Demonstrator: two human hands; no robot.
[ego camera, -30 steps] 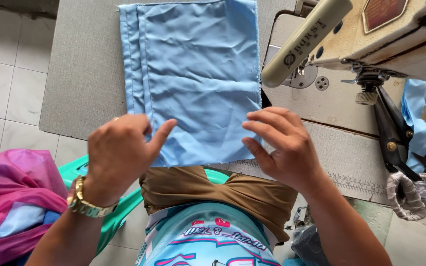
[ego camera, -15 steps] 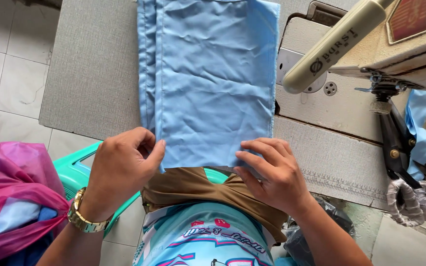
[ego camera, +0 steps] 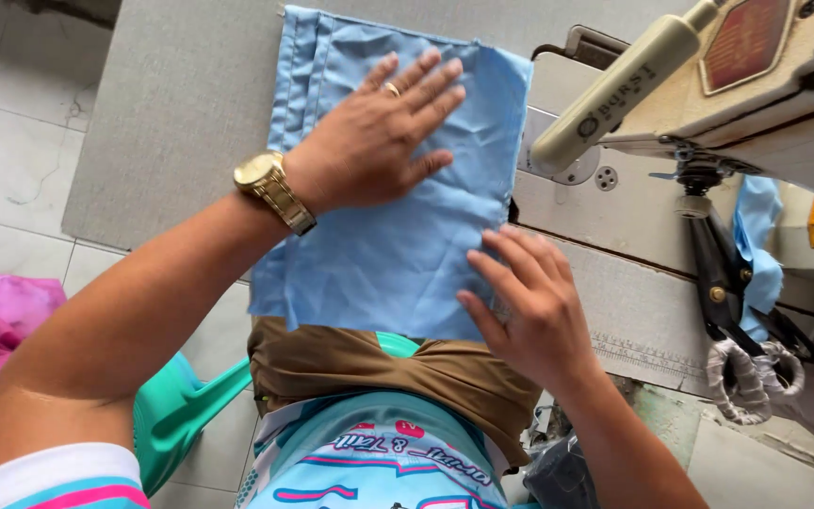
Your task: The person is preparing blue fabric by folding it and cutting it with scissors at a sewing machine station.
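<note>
The left hand [ego camera: 383,137] has just left the near hem of the light blue cloth [ego camera: 398,240], where half a second ago it was pinching the edge, and now lies flat with fingers spread on the cloth's upper part. The right hand [ego camera: 529,302] has gone from gripping the near edge to pressing open-fingered on the cloth's right lower corner. From that I judge the piece is being smoothed down rather than lifted. The cloth lies folded on the grey bench [ego camera: 171,113], its near edge hanging over the lap, its right edge just beside the sewing machine [ego camera: 708,85]. Black scissors [ego camera: 723,283] lie well right of the cloth.
</note>
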